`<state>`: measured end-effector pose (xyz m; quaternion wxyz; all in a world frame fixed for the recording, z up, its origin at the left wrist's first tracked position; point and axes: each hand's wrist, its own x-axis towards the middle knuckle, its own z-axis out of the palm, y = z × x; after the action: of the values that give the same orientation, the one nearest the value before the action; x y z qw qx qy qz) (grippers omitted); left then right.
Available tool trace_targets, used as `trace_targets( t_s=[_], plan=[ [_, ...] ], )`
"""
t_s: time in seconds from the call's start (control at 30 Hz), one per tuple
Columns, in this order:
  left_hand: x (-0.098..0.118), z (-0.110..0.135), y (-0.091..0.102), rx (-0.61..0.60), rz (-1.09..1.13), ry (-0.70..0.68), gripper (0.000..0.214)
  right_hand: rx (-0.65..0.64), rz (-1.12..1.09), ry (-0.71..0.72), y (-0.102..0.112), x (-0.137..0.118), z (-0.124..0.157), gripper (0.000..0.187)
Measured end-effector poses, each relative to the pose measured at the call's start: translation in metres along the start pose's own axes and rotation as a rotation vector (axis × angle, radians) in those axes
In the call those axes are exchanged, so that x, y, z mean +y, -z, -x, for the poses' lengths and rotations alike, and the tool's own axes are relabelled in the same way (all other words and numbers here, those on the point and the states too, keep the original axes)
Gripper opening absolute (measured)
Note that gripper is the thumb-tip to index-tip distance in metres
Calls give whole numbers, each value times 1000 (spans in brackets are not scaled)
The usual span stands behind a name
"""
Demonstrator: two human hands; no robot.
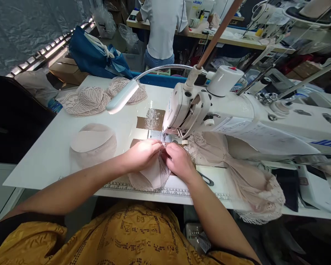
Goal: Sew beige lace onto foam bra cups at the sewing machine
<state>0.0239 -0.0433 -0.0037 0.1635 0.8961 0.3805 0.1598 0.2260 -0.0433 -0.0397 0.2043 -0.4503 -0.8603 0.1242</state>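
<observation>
Both hands meet just in front of the needle area of a white sewing machine (179,110). Pinched between the fingers of my left hand (145,154) is the edge of a pale lace bra cup (150,178). My right hand (179,160) grips the same lace edge from the other side, its fingertips close to the left ones. The cup hangs below the hands toward the table's front edge. Its upper edge is partly hidden by my fingers. Beige lace fabric (209,147) lies right of my right hand, under the machine's arm.
Lace cups (91,99) lie at the table's back left, with round pale cup pieces (93,141) nearer. A lamp (123,97) on a bent neck hangs over the table. Small thread snips (206,179) rest by a printed ruler (143,188). A person (164,29) sits beyond.
</observation>
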Motion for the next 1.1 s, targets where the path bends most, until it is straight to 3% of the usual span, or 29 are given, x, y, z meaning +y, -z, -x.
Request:
trace_targets(
  t_s=[0.13,0.23,0.33,0.43,0.53,0.73,0.8,0.9,1.0,1.1],
  plan=[
    [-2,-1,-19,-30,-146,41,29,84,-129,-23,1,3,2,29],
    [-1,6,-18,-85,-205,37,40,157,-173,-80,3,3,1,35],
    [0,9,-11,-147,-227,40,58,191,-182,-83,3,0,-1,25],
    [-8,11,-2,-165,-273,44,53,111,-179,62,2,-3,-2,13],
    [-19,19,2,-111,-359,49,44,-29,-135,169,0,-4,-2,13],
    [-22,46,-11,-29,-297,4,40,-82,-102,137,-1,-5,-2,13],
    [-17,52,-18,-24,-233,71,55,-89,-95,130,-1,-6,-2,12],
    [-5,54,-23,-80,-179,188,98,-96,-87,117,-1,-7,-1,13],
    [0,50,-21,-161,-154,283,104,-94,-100,112,-1,-7,0,13],
    [-10,45,-10,-268,-103,260,99,-86,-106,122,-1,-6,1,12]
  ],
)
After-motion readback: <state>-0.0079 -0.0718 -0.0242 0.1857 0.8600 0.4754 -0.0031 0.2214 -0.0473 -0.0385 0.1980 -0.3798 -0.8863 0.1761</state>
